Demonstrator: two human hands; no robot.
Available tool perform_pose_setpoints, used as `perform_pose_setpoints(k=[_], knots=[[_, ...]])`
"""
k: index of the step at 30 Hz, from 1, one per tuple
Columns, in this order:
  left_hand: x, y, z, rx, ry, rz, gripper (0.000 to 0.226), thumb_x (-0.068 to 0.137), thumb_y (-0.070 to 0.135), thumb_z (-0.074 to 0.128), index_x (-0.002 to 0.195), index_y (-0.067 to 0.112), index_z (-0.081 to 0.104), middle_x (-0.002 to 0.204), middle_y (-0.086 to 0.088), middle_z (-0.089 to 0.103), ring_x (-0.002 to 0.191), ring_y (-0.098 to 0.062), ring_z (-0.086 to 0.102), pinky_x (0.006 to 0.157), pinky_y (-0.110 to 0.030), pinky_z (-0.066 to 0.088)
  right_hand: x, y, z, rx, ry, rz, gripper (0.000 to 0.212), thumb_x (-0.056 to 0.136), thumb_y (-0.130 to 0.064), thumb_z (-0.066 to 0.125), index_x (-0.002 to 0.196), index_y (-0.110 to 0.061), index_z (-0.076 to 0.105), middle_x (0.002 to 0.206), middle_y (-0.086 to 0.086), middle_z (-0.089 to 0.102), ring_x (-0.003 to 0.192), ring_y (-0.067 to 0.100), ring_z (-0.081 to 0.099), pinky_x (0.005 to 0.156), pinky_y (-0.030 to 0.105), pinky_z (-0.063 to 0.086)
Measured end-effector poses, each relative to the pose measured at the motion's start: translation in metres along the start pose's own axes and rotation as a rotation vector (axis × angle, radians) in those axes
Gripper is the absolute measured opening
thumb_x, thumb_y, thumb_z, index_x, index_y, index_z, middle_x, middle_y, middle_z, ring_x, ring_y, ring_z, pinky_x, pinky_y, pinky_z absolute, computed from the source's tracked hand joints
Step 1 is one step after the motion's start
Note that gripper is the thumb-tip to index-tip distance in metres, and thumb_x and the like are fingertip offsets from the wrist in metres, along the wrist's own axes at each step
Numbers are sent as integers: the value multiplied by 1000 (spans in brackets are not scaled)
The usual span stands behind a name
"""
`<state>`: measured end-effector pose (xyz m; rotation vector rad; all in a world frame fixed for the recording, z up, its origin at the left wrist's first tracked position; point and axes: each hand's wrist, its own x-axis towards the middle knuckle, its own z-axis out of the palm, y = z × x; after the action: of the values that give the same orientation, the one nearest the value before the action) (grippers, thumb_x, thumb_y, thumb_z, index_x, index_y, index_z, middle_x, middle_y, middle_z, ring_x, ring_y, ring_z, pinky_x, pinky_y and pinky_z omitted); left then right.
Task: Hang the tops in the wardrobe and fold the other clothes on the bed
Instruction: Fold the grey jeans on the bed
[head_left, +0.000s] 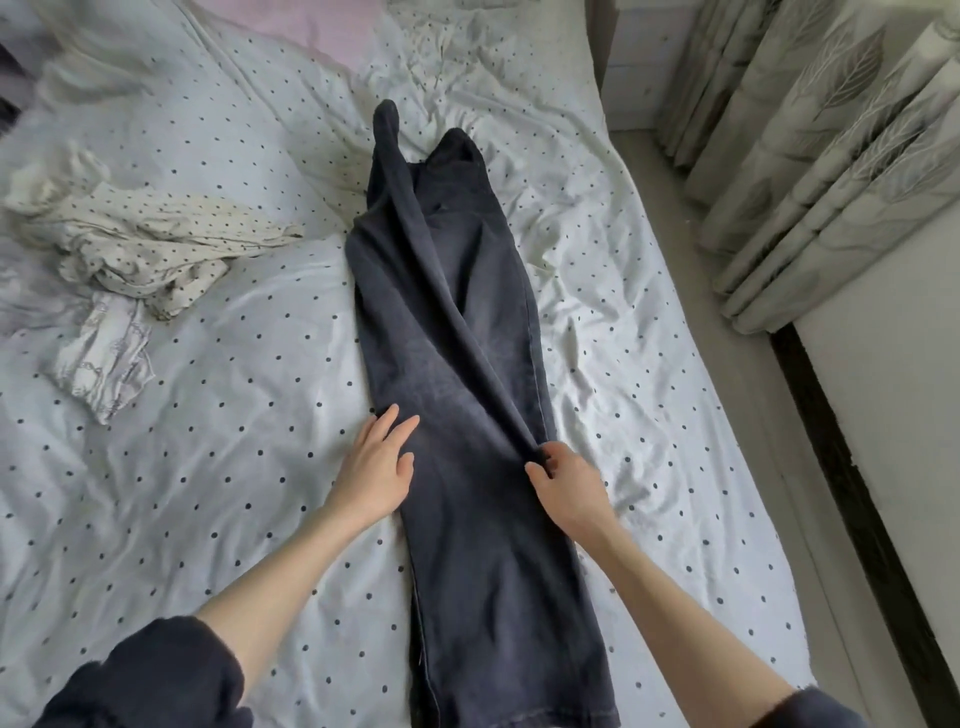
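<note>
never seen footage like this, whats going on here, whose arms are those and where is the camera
There is no machine here. A person wears a camera on the head, so this single picture looks forward and down at their own two arms. They stand at a bed with a dotted white sheet. Dark jeans lie stretched along it. The left hand rests flat on the jeans with straight fingers, while the right hand pinches a fold of the denim. A crumpled dotted garment lies further left. Leaf-patterned curtains hang on the right.

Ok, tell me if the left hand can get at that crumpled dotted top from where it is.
Probably yes. The left hand lies flat on the jeans holding nothing, and only bare bedsheet lies between it and the dotted top, though it looks like a long stretch.
</note>
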<state>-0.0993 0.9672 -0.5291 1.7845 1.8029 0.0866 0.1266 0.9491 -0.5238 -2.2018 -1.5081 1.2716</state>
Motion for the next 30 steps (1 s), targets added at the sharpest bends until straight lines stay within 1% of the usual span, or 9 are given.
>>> perform_pose_setpoints(k=[3, 7, 16, 18, 20, 23, 25, 28, 30], knots=[[19, -8, -14, -58, 81, 19, 48, 98, 13, 41, 145, 16, 33, 157, -4, 15, 144, -18, 11, 113, -27, 14, 25, -28, -2, -29, 39, -76, 42, 96, -33, 46, 136, -18, 44, 127, 4, 56, 112, 22, 55, 90, 31, 45], [58, -16, -36, -139, 152, 42, 47, 98, 11, 41, 144, 13, 36, 156, -6, 18, 144, -18, 13, 115, -32, 20, 67, -79, -6, -108, 78, -179, 40, 97, -34, 45, 133, -17, 46, 126, 4, 53, 112, 21, 54, 90, 29, 41], [147, -35, -78, -211, 197, 92, 48, 100, 15, 38, 147, 18, 29, 157, -6, 14, 146, -16, 7, 114, -23, 8, 179, -197, 4, -308, 206, -258, 45, 94, -42, 50, 128, -12, 48, 121, 7, 55, 111, 28, 53, 87, 38, 45], [160, -35, -83, -220, 208, 84, 49, 100, 17, 37, 148, 19, 27, 158, -4, 8, 146, -16, 4, 117, -27, 8, 197, -213, 6, -378, 225, -309, 32, 95, -34, 50, 117, -11, 52, 114, 7, 57, 106, 28, 56, 78, 35, 44], [176, -35, -89, -195, 216, 92, 48, 101, 18, 37, 148, 18, 27, 158, -5, 6, 146, -18, 4, 118, -30, 9, 214, -220, 0, -382, 241, -334, 15, 95, -24, 47, 88, -12, 52, 93, 6, 59, 92, 29, 58, 64, 30, 36], [198, -29, -94, -193, 215, 105, 47, 101, 21, 37, 147, 21, 28, 158, -2, 7, 146, -17, 5, 117, -29, 10, 240, -201, -35, -125, 186, -162, 33, 90, -23, 56, 61, -14, 40, 62, -1, 46, 66, 23, 48, 58, 28, 33], [210, -21, -95, -204, 218, 111, 47, 100, 23, 36, 147, 24, 28, 158, 0, 6, 146, -15, 5, 117, -31, 12, 251, -177, -64, 193, 86, -1, 36, 87, -18, 63, 56, -12, 44, 56, 2, 42, 58, 19, 41, 57, 28, 40], [237, -2, -92, -144, 180, 100, 48, 100, 28, 36, 147, 28, 26, 159, -2, 5, 146, -19, 6, 117, -38, 15, 264, -146, -86, 282, 13, 193, 24, 86, -15, 64, 76, 6, 61, 71, 10, 49, 69, 22, 47, 73, 42, 50], [255, 8, -90, -84, 159, 71, 50, 100, 33, 36, 148, 30, 24, 159, -7, 5, 144, -23, 10, 116, -41, 15, 277, -140, -88, 242, -51, 225, 29, 87, -19, 62, 90, 9, 64, 76, 11, 52, 69, 23, 49, 67, 37, 47]])
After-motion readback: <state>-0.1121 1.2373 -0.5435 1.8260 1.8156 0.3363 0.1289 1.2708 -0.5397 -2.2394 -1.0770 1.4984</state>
